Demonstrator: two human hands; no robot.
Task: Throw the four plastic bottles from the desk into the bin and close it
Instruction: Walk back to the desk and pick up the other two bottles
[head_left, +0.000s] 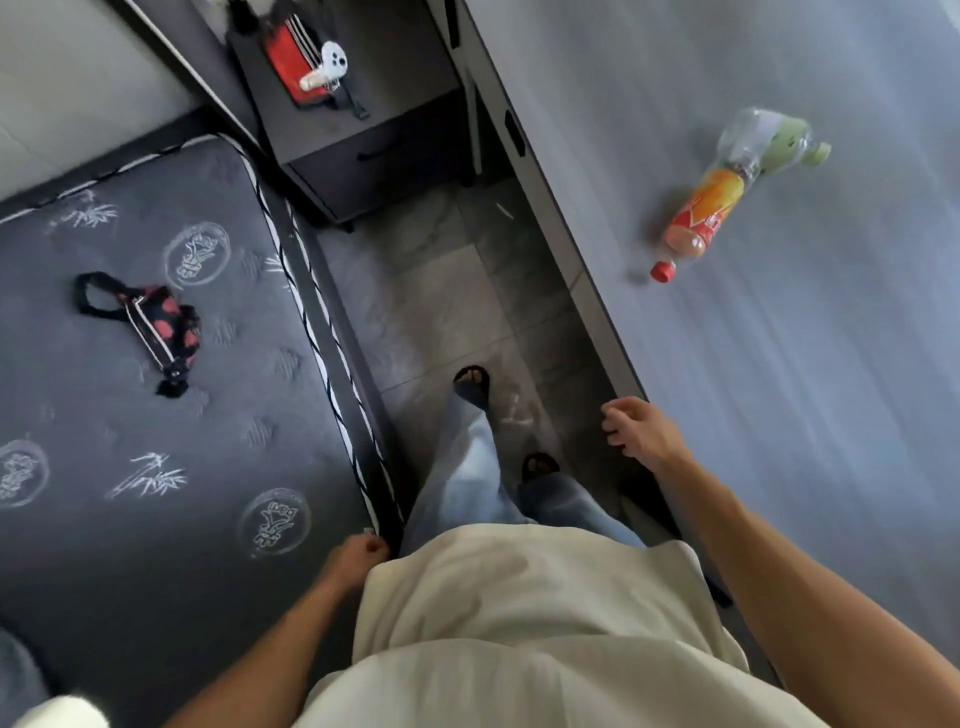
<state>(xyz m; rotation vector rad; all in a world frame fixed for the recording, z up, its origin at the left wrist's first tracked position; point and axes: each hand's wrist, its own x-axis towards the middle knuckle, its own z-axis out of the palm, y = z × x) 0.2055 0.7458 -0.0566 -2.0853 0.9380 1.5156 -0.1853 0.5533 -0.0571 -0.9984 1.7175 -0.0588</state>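
Note:
Two plastic bottles lie on the grey desk (779, 389) at the right. The nearer bottle (701, 218) has an orange label and a red cap. Behind it and touching it lies a clear bottle with a pale green label and cap (769, 140). My right hand (636, 431) hangs at the desk's front edge, well short of the bottles, fingers loosely apart and holding nothing. My left hand (358, 561) is down by my hip next to the mattress corner, fingers curled in with nothing in them. No bin is in view.
A dark mattress (156, 441) with a small black-and-red bag (156, 322) fills the left. A dark bedside cabinet (363, 145) with a red item on top stands ahead. A narrow tiled aisle (441, 312) runs between bed and desk, where my feet stand.

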